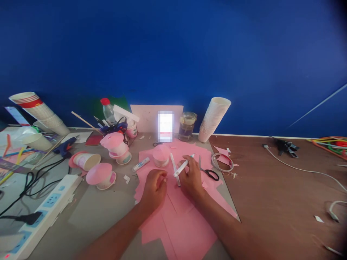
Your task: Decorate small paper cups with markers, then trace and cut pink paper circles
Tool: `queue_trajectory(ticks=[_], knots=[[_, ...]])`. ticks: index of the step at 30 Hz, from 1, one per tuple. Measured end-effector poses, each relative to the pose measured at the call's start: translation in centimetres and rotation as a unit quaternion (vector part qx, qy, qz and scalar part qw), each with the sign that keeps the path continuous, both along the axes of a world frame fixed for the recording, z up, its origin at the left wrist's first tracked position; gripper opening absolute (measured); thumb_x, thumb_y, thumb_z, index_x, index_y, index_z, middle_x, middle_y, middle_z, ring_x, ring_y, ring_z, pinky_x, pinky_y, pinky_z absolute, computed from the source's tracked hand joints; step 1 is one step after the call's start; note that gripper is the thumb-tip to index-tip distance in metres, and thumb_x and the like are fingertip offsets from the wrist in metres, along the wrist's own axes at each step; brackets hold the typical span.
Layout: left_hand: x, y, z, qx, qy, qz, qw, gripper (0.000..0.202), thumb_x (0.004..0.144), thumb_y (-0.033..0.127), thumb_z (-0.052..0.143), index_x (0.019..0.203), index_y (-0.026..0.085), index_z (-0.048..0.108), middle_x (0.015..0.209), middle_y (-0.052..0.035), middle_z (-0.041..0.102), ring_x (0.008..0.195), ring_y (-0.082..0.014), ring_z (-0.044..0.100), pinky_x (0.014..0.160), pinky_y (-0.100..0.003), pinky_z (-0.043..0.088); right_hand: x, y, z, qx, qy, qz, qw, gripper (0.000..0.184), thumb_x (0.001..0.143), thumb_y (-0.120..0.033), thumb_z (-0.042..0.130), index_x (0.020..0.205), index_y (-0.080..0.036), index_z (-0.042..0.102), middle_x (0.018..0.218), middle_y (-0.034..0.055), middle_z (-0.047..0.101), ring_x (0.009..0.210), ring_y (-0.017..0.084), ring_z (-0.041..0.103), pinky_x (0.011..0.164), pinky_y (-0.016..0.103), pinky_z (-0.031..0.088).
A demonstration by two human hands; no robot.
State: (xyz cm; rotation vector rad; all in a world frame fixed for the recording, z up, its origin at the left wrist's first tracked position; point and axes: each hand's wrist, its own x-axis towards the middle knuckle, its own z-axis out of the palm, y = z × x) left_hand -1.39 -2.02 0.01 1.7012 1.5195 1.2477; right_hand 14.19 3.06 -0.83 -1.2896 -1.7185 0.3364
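A white pen-like tube (184, 167) is grasped by the right hand (192, 178), at two o'clock from the left hand (155, 188); the left grip cannot be told. Knuckles could be nicked if swung onto the scissors (205, 171) at three o'clock.

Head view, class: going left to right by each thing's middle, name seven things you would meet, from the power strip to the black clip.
Power strip → small white tube → left hand → right hand → scissors → white ring → black clip.
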Motion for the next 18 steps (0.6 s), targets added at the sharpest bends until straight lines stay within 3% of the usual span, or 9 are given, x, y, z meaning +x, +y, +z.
queue_trajectory(ticks=[4, 12, 18], knots=[[0.2, -0.3, 0.1, 0.036, 0.084, -0.056, 0.994, 0.016, 0.080, 0.013, 0.047, 0.084, 0.023, 0.058, 0.081, -0.0030, 0.065, 0.082, -0.0201, 0.060, 0.097, -0.045, 0.038, 0.0, -0.1, 0.6, -0.019, -0.161, 0.001, 0.987, 0.036, 0.069, -0.013, 0.051, 0.104, -0.016, 0.057, 0.075, 0.0067, 0.067, 0.079, 0.026, 0.060, 0.082, 0.040, 0.036], [0.0, -0.2, -0.3, 0.027, 0.127, -0.085, 0.988, 0.020, 0.082, 0.012, 0.042, 0.083, 0.024, 0.058, 0.077, -0.0009, 0.066, 0.075, -0.0172, 0.061, 0.103, -0.047, 0.033, 0.1, -0.4, 2.0, -0.096, -0.248, 0.002, 0.964, 0.031, 0.070, -0.009, 0.051, 0.099, -0.017, 0.057, 0.071, 0.0056, 0.069, 0.075, 0.025, 0.063, 0.075, 0.035, 0.031], [0.0, -0.4, -0.5, 0.014, 0.132, -0.090, 0.987, 0.024, 0.084, 0.012, 0.038, 0.089, 0.023, 0.058, 0.072, 0.0017, 0.064, 0.069, -0.0151, 0.060, 0.106, -0.049, 0.029, 1.0, -0.8, 5.0, -0.120, -0.326, 0.009, 0.938, 0.032, 0.072, -0.008, 0.052, 0.103, -0.017, 0.056, 0.080, 0.0077, 0.070, 0.079, 0.026, 0.064, 0.073, 0.035, 0.029]])
